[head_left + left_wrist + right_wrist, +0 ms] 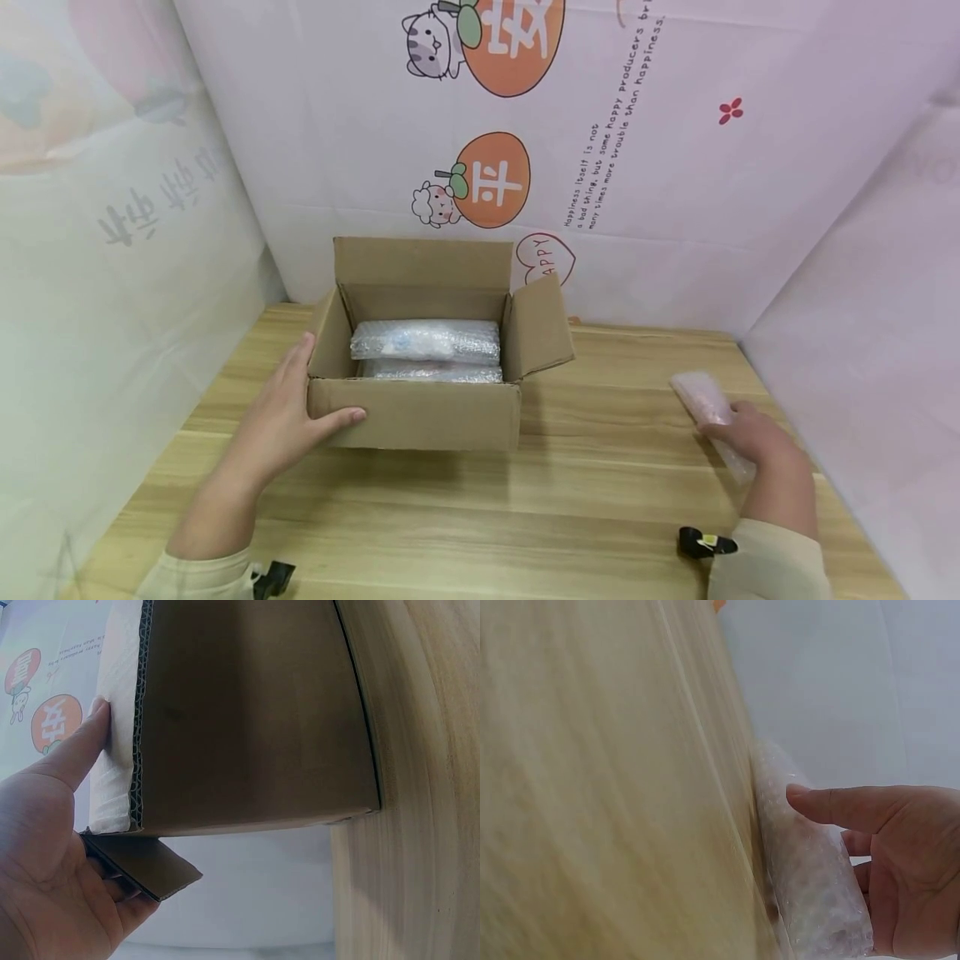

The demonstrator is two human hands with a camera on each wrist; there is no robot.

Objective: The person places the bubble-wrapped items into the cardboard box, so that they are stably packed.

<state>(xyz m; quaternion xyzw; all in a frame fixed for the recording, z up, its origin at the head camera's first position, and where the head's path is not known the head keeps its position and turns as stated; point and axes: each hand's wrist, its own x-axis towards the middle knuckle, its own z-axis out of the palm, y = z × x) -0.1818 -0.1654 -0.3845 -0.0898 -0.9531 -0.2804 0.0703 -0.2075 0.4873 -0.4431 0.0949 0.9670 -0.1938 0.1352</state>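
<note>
An open cardboard box (420,417) stands left of centre on the table. My left hand (277,425) grips its front left corner, the thumb along the front wall and the fingers at the left side flap (150,866). Inside the box, one bubble-wrapped bundle (435,342) lies above another bubble-wrapped bundle (442,372); what they wrap is blurred by the plastic. Far to the right, my right hand (757,437) holds a slim, pinkish bubble-wrapped package (810,877), thumb on one side and fingers on the other. That package lies along the wooden surface.
The wooden table (600,467) carries the box and the loose package. White printed cloth (637,275) rises behind it and on both sides. The box's right flap (543,325) sticks outward, and its back flap (427,262) stands upright.
</note>
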